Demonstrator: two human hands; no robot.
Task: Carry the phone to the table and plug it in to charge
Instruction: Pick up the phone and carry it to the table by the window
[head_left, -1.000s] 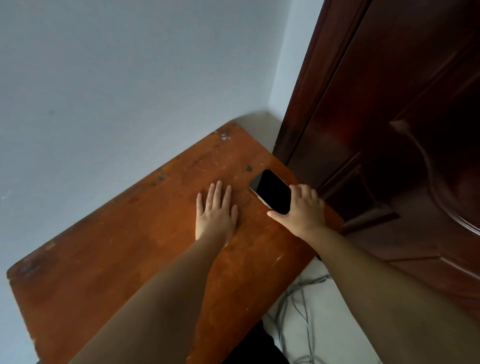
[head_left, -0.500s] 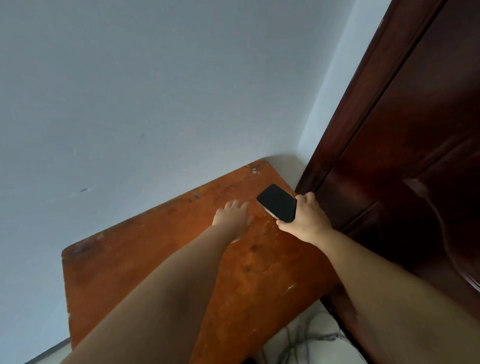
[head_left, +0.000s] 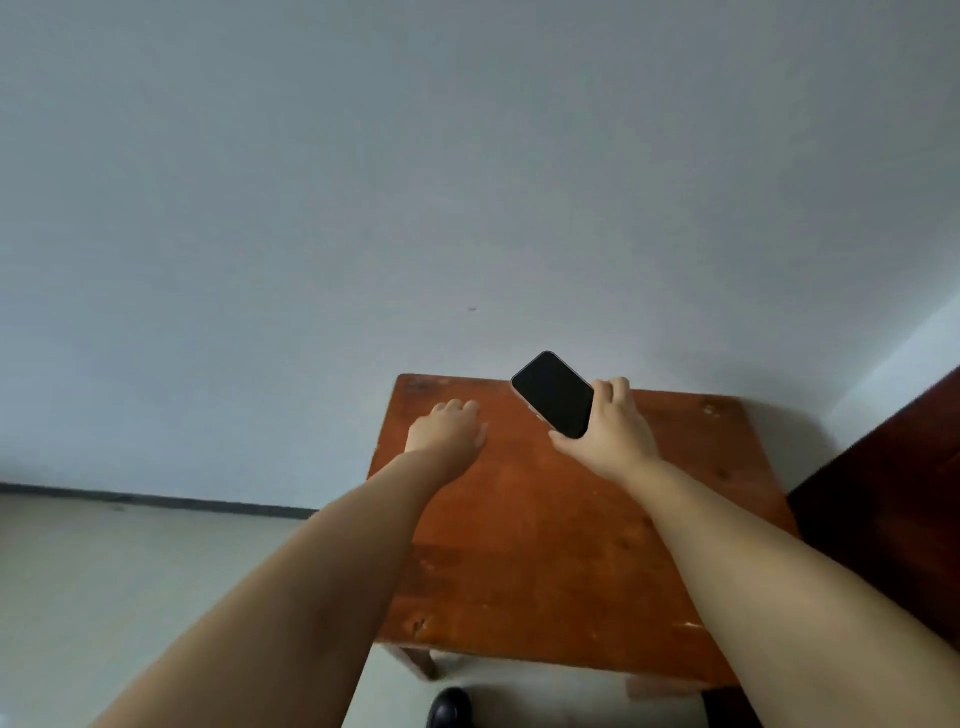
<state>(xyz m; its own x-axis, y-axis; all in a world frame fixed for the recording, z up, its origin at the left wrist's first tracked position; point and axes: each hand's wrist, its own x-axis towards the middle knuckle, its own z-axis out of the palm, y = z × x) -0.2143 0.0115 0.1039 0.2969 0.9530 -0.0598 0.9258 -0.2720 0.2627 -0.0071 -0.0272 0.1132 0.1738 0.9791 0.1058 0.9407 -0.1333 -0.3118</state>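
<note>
R hand (head_left: 615, 434) is clamped on the phone (head_left: 555, 393): thumb along the near-left edge at its lower corner, fingers (head_left: 613, 388) wrapped over the far-right edge, so the phone sits between thumb & fingers w/ its lower end against the palm. Screen is dark and faces up toward the camera. The phone's free end sticks out up-left past the fingertips, tilted, and overlaps the far edge of the wooden table (head_left: 545, 530) and the wall (head_left: 467, 182) behind it. Can't tell if the phone touches the tabletop or is held just above it

L hand (head_left: 449, 426) is left of the R thumb, apart from the phone, not touching it. Palm down over the table's far-left part, fingers together and curled slightly down toward the wood; tips look to be at or near the surface, contact can't be confirmed. Nothing held in it

Both forearms are bare and reach in from the near side. Table top is reddish-brown, scuffed, w/ pale chips near the R wrist side edge. A table leg (head_left: 420, 662) shows under the near-left corner. Dark wooden door (head_left: 893, 499) is right of the R forearm. Pale floor (head_left: 130, 587) lies left of the L forearm, a dark baseboard (head_left: 156, 500) at the wall's foot. A dark shoe tip (head_left: 449, 706) shows at the bottom edge, between the two forearms
</note>
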